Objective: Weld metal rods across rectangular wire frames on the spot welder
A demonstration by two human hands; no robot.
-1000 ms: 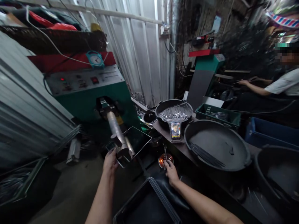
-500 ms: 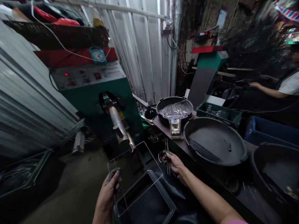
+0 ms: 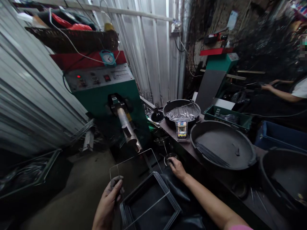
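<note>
One thin grey wire rectangle (image 3: 151, 206) is pinched between the left hand's (image 3: 112, 191) thumb and fingers, spanning over the right edge of a grey wire-frame stack (image 3: 176, 208). The right hand's (image 3: 176, 168) fingers close on a slim metal rod (image 3: 165, 148) beside the brown counter's (image 3: 190, 147) left edge.

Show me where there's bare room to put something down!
There's bare floor between the left crate and left hand, and room in the wide black pan, between the dark rods and small dark piece. It's crowded by the phone and metal-filled pan.
</note>
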